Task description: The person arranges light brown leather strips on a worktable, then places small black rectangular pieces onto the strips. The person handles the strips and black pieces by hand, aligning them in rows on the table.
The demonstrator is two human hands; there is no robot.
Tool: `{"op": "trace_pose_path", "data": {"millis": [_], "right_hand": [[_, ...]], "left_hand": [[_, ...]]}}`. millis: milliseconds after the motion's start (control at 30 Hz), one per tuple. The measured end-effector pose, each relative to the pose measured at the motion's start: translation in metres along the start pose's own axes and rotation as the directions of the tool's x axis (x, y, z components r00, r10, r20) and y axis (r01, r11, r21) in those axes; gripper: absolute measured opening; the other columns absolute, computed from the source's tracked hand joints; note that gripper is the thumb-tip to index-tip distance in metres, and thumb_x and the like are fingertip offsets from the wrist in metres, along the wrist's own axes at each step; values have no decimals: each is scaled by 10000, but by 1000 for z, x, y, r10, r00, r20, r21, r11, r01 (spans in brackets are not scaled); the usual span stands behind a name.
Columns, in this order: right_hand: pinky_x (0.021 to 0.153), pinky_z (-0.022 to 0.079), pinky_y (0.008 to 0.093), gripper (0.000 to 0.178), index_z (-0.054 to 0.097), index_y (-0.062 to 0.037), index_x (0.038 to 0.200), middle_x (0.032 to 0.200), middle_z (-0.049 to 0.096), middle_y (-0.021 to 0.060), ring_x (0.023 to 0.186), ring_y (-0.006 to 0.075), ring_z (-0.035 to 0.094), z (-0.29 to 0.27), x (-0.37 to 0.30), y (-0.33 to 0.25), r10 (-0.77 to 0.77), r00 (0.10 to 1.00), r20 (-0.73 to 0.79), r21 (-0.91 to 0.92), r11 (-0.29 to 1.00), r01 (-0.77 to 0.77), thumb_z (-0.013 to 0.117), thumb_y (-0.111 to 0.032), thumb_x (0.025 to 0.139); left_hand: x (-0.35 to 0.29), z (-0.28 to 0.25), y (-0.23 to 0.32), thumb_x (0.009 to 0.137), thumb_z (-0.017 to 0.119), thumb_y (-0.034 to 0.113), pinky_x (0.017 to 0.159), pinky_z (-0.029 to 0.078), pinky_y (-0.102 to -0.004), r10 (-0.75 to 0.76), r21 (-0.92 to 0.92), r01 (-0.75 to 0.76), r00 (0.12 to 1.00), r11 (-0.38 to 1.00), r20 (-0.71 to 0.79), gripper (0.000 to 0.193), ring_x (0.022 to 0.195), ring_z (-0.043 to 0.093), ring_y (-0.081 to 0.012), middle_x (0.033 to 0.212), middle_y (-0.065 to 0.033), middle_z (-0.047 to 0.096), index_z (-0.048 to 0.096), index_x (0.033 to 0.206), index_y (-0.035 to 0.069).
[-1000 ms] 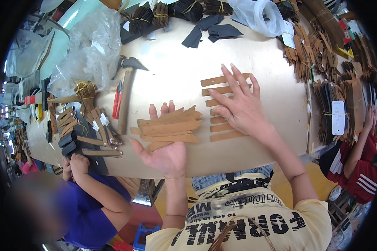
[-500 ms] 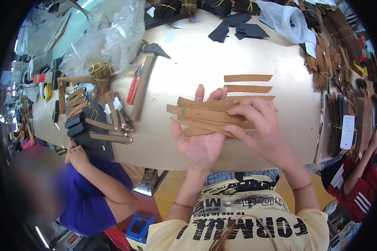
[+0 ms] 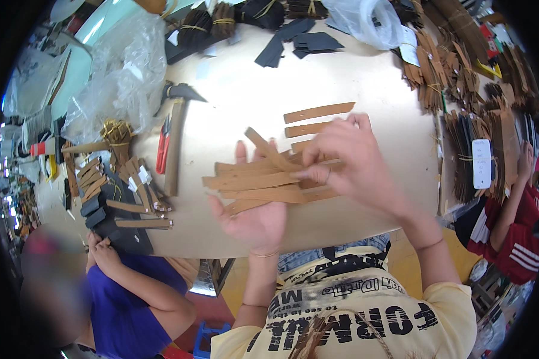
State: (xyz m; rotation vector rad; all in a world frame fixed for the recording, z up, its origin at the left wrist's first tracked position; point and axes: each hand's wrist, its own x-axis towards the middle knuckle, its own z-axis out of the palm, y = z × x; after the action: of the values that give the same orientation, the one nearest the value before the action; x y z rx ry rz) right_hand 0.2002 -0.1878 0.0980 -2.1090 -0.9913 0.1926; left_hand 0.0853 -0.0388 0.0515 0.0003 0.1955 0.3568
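Observation:
A loose pile of brown leather strips (image 3: 251, 182) lies across my left hand (image 3: 254, 226), which is palm up with thumb and fingertips showing around the pile. Between thumb and fingers, my right hand (image 3: 350, 161) pinches one brown strip (image 3: 262, 143), its free end tilted up and left above the pile. Just beyond my right hand, several matching strips lie in spaced rows on the table, the farthest strip (image 3: 319, 112) in full view. My right hand partly covers the nearer ones.
A hammer (image 3: 176, 143) and red-handled snips (image 3: 163, 146) lie left of my hands. Clear plastic bags (image 3: 120, 72), black pieces (image 3: 317, 43) and tied brown bundles (image 3: 428, 69) line the table's sides and back. A person in purple (image 3: 135, 311) sits left; another's red sleeve (image 3: 515, 251) is right.
My right hand has raised one strip from the pile and swung its free end upward. The whole view has shifted, so the table things appear farther left.

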Motion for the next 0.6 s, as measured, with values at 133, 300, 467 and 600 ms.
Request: {"op": "trace_pose_path", "data": {"millis": [133,300,467,600], "right_hand": [[854,346,353,164,754,-149,870,799,716,5,801,182,620,-17,33,49,59,996,67,75,995,-64,787,-290,794],[833,370,355,138,782,-150,876,743,727,29,704,180,643,-16,69,107,253,961,110,-171,957,-232,745,-278,843],[828,398,339,149,778,-125,869,760,734,33,709,173,649,-10,56,113,263,965,7,-150,954,-259,733,-266,852],[696,533,290,162,763,-28,908,792,727,72,694,144,657,-11,48,106,373,926,-53,-29,927,-375,753,-179,851]], "left_hand": [[3,-2,21,929,459,620,1222,137,-527,79,-49,-79,997,996,0,882,1464,238,-361,1493,-250,355,238,1529,13],[3,-7,45,929,503,583,1223,124,-540,174,53,-176,984,983,40,854,1470,227,-358,1481,-244,369,273,1510,2],[0,-10,53,929,537,550,1225,110,-542,197,93,-198,980,976,24,833,1466,232,-357,1465,-233,387,291,1496,-9],[2,-10,47,928,537,552,1228,99,-532,183,109,-182,983,977,9,844,1469,222,-357,1465,-234,384,280,1500,-14]]}}
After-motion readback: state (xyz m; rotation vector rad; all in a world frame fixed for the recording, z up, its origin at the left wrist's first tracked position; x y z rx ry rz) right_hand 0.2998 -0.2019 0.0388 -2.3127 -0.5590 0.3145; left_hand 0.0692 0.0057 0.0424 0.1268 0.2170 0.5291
